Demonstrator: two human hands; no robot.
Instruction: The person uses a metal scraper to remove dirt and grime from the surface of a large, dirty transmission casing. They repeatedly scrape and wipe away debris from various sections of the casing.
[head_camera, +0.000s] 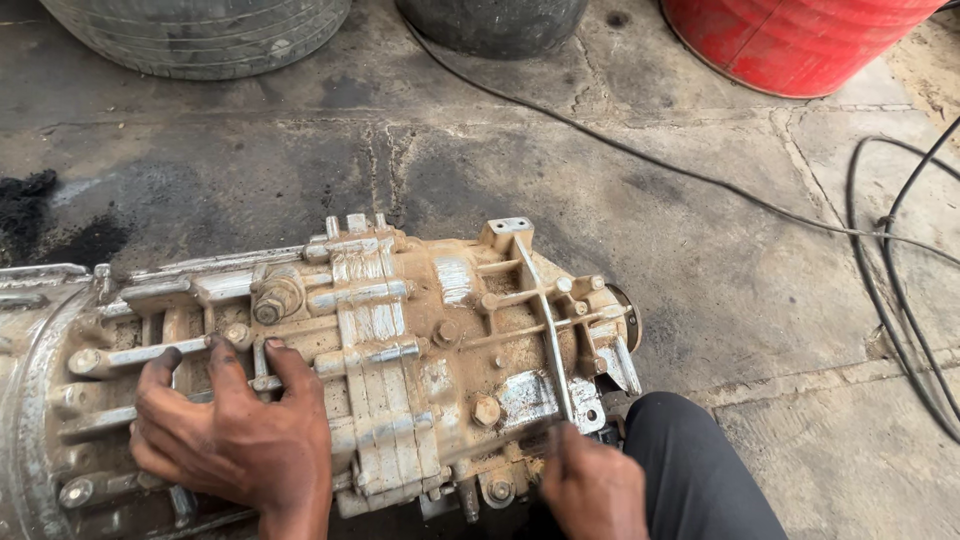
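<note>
A dirty metal gearbox housing (400, 330) lies on its side on the stained concrete floor. My left hand (235, 435) rests spread on its ribbed casing near the left end, fingers apart, holding nothing. My right hand (592, 485) is at the housing's lower right edge, closed around the lower end of a thin metal rod (545, 320). The rod runs up across the housing's end cover toward a lug at the top. My dark-trousered knee (690, 460) is just right of that hand.
A tyre (200, 35) lies at the top left, a dark round tub (490, 22) at top centre and a red drum (800, 40) at top right. Black cables (880, 260) trail over the floor on the right. An oily black patch (40, 215) marks the left.
</note>
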